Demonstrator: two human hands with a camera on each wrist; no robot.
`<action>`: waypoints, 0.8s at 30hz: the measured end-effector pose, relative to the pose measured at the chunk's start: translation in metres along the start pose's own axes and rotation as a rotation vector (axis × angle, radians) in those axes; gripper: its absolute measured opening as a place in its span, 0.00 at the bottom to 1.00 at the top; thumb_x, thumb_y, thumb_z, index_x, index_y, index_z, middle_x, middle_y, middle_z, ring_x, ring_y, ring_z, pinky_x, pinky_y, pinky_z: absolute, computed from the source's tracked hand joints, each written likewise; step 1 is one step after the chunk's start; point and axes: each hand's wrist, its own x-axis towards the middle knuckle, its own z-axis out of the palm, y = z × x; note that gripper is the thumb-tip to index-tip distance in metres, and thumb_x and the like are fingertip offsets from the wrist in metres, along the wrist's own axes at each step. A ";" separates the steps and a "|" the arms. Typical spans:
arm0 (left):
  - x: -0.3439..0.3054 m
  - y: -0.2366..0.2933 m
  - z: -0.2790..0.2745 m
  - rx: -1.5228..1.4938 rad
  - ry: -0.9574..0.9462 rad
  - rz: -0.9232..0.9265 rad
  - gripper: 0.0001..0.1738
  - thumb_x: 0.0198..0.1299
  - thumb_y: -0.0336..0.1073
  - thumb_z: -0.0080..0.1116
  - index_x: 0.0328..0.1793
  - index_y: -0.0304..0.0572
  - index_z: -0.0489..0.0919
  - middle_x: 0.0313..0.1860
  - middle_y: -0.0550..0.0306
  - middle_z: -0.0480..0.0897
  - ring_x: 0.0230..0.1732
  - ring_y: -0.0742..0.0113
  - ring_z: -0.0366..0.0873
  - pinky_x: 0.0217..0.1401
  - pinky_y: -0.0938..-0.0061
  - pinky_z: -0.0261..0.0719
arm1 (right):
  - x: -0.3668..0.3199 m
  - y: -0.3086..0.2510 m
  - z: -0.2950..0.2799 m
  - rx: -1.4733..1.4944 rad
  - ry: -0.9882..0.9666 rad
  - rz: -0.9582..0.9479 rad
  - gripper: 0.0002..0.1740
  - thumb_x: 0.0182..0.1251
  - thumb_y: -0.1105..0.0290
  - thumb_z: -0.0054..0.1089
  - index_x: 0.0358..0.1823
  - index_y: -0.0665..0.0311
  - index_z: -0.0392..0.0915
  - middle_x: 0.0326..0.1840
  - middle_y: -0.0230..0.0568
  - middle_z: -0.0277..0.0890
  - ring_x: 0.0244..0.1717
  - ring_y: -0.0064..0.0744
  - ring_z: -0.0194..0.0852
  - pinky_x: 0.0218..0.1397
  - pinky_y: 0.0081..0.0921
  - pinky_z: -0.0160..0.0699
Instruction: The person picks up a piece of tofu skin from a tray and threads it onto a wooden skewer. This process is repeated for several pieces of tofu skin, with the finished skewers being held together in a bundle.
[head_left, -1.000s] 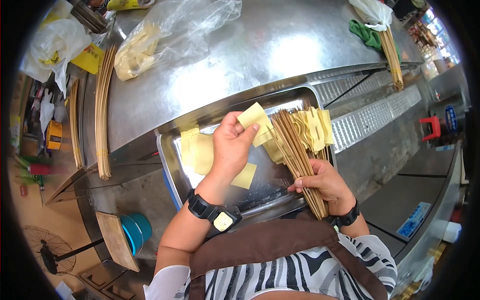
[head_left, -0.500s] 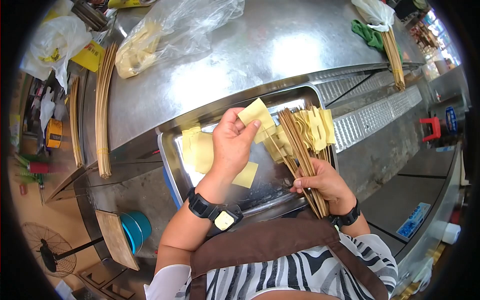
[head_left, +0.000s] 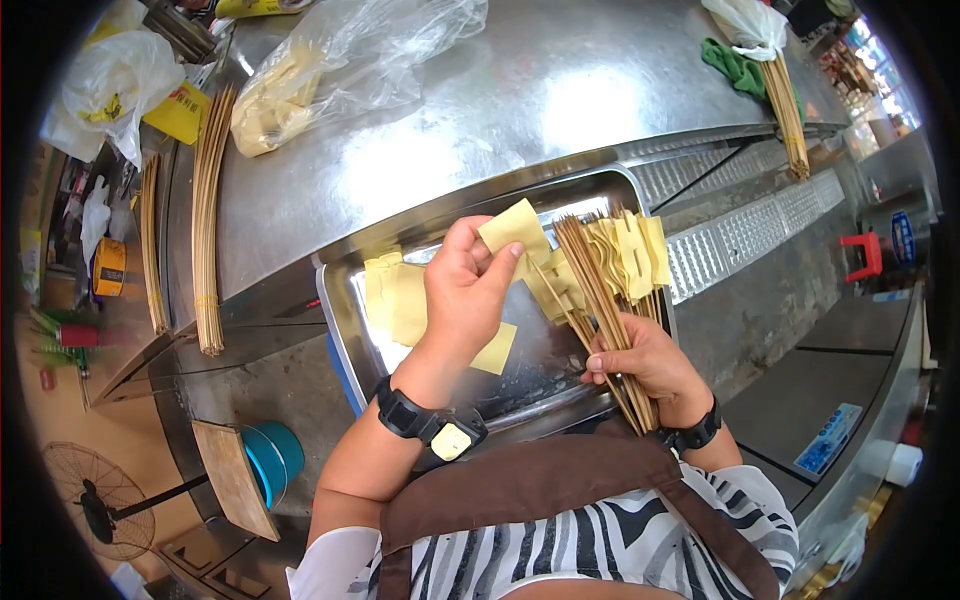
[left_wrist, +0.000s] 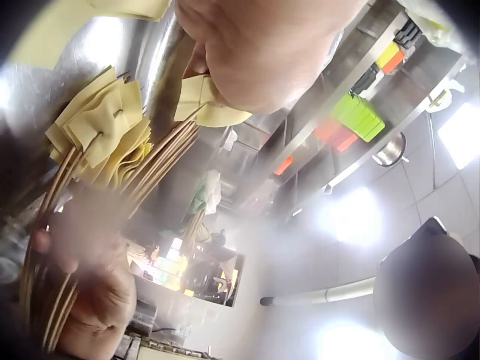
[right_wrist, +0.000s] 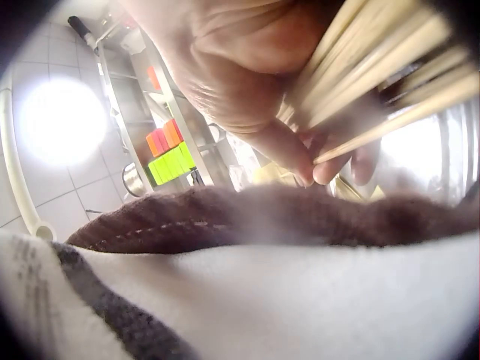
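Writing on the blue label (head_left: 828, 440) is too small to read. Left hand (head_left: 462, 300) pinches a yellow sheet (head_left: 514, 230) near the tray's (head_left: 337, 335) far edge; right hand (head_left: 650, 362) grips sticks (head_left: 603, 290), fanned wider than before.

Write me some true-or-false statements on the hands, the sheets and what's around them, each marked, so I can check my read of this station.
1. The left hand pinches a yellow sheet. True.
2. The right hand is empty. False: it grips a bundle of sticks.
3. Loose yellow sheets lie in the metal tray. True.
4. The clear plastic bag is inside the tray. False: it lies on the steel table.
5. The teal bucket is beside the wooden board. True.
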 end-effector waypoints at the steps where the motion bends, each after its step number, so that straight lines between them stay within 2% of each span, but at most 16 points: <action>1: -0.002 0.000 0.000 0.075 0.002 0.023 0.12 0.62 0.24 0.56 0.51 0.34 0.73 0.40 0.55 0.84 0.39 0.76 0.81 0.40 0.81 0.78 | 0.001 0.001 0.000 0.002 0.001 0.000 0.11 0.55 0.81 0.64 0.38 0.68 0.71 0.28 0.37 0.74 0.27 0.26 0.77 0.43 0.32 0.84; 2: -0.005 -0.001 -0.001 0.076 0.001 0.021 0.12 0.62 0.24 0.56 0.51 0.34 0.73 0.40 0.55 0.84 0.39 0.76 0.81 0.40 0.81 0.78 | 0.001 0.001 -0.001 -0.003 0.000 -0.003 0.12 0.55 0.81 0.64 0.39 0.68 0.71 0.28 0.36 0.74 0.27 0.26 0.77 0.43 0.32 0.84; 4: -0.008 -0.003 -0.002 0.443 -0.060 0.269 0.09 0.62 0.22 0.56 0.49 0.32 0.74 0.40 0.56 0.84 0.37 0.77 0.80 0.36 0.84 0.77 | 0.002 0.002 -0.002 -0.006 0.000 -0.006 0.12 0.55 0.81 0.63 0.40 0.69 0.71 0.29 0.36 0.74 0.27 0.26 0.77 0.43 0.32 0.84; 5: -0.009 -0.001 0.001 0.520 -0.061 0.370 0.07 0.62 0.22 0.56 0.46 0.32 0.75 0.38 0.57 0.84 0.35 0.77 0.80 0.33 0.85 0.76 | 0.002 0.003 -0.002 -0.003 -0.003 -0.009 0.13 0.56 0.81 0.63 0.41 0.69 0.71 0.29 0.36 0.74 0.27 0.26 0.77 0.43 0.32 0.84; 9: -0.010 -0.007 0.001 0.514 -0.106 0.411 0.10 0.62 0.21 0.56 0.49 0.32 0.73 0.40 0.54 0.84 0.38 0.76 0.80 0.36 0.84 0.77 | 0.001 0.002 -0.002 -0.004 -0.003 -0.014 0.12 0.56 0.81 0.63 0.40 0.69 0.71 0.29 0.36 0.74 0.28 0.26 0.77 0.44 0.32 0.83; 11: -0.009 -0.007 0.001 0.135 -0.012 0.009 0.16 0.61 0.20 0.55 0.56 0.33 0.69 0.43 0.51 0.83 0.41 0.74 0.80 0.41 0.83 0.77 | 0.000 0.001 -0.001 -0.003 -0.010 -0.009 0.12 0.57 0.81 0.63 0.41 0.69 0.71 0.30 0.35 0.74 0.28 0.25 0.77 0.44 0.30 0.82; 12: -0.008 -0.005 0.003 0.136 -0.012 0.009 0.16 0.61 0.20 0.55 0.56 0.33 0.69 0.43 0.51 0.83 0.41 0.74 0.80 0.41 0.83 0.77 | 0.000 0.000 -0.001 -0.003 -0.017 -0.005 0.12 0.57 0.81 0.64 0.41 0.68 0.72 0.30 0.34 0.74 0.28 0.23 0.77 0.44 0.27 0.81; 14: -0.004 -0.001 0.008 -0.074 0.054 -0.033 0.22 0.61 0.20 0.55 0.61 0.34 0.65 0.45 0.50 0.81 0.43 0.74 0.79 0.43 0.83 0.76 | 0.000 0.001 -0.002 -0.002 -0.021 -0.005 0.12 0.57 0.81 0.63 0.41 0.68 0.72 0.30 0.34 0.74 0.28 0.23 0.77 0.44 0.28 0.81; 15: -0.003 -0.003 0.004 -0.050 0.052 -0.059 0.26 0.61 0.21 0.56 0.65 0.36 0.62 0.41 0.53 0.82 0.38 0.77 0.78 0.39 0.84 0.74 | 0.001 0.002 -0.002 0.000 -0.024 -0.004 0.12 0.57 0.81 0.63 0.41 0.68 0.71 0.31 0.34 0.74 0.28 0.23 0.77 0.44 0.28 0.82; 16: -0.003 -0.003 0.003 -0.049 0.052 -0.059 0.26 0.61 0.21 0.56 0.65 0.36 0.62 0.41 0.53 0.82 0.38 0.77 0.78 0.39 0.84 0.74 | 0.001 0.002 -0.003 0.000 -0.024 -0.004 0.12 0.57 0.81 0.63 0.41 0.68 0.71 0.31 0.34 0.74 0.28 0.23 0.77 0.44 0.28 0.82; 18: -0.004 -0.001 0.001 -0.041 0.028 -0.103 0.21 0.61 0.23 0.57 0.60 0.36 0.69 0.38 0.58 0.82 0.34 0.81 0.75 0.34 0.85 0.72 | 0.001 0.003 -0.003 0.005 -0.024 -0.006 0.13 0.57 0.82 0.63 0.43 0.69 0.72 0.31 0.34 0.74 0.29 0.23 0.77 0.44 0.28 0.82; 19: -0.003 -0.003 -0.002 -0.041 0.028 -0.104 0.21 0.61 0.23 0.57 0.60 0.36 0.69 0.38 0.58 0.82 0.34 0.81 0.75 0.34 0.85 0.72 | 0.001 0.003 -0.003 0.006 -0.023 -0.005 0.13 0.57 0.82 0.63 0.43 0.69 0.72 0.31 0.34 0.74 0.29 0.23 0.77 0.44 0.28 0.82; 21: 0.000 -0.009 -0.008 0.073 -0.030 -0.223 0.13 0.62 0.26 0.58 0.53 0.35 0.77 0.36 0.62 0.82 0.31 0.82 0.73 0.30 0.85 0.69 | 0.000 0.002 -0.002 0.016 -0.017 -0.005 0.14 0.57 0.82 0.63 0.44 0.69 0.72 0.31 0.34 0.74 0.29 0.23 0.77 0.44 0.28 0.82; 24: -0.002 -0.004 -0.004 0.003 0.009 -0.283 0.09 0.62 0.29 0.60 0.48 0.36 0.81 0.36 0.64 0.82 0.32 0.82 0.75 0.32 0.84 0.72 | 0.000 0.001 -0.001 0.008 -0.017 -0.004 0.15 0.57 0.82 0.63 0.45 0.70 0.72 0.31 0.34 0.74 0.29 0.23 0.77 0.44 0.28 0.82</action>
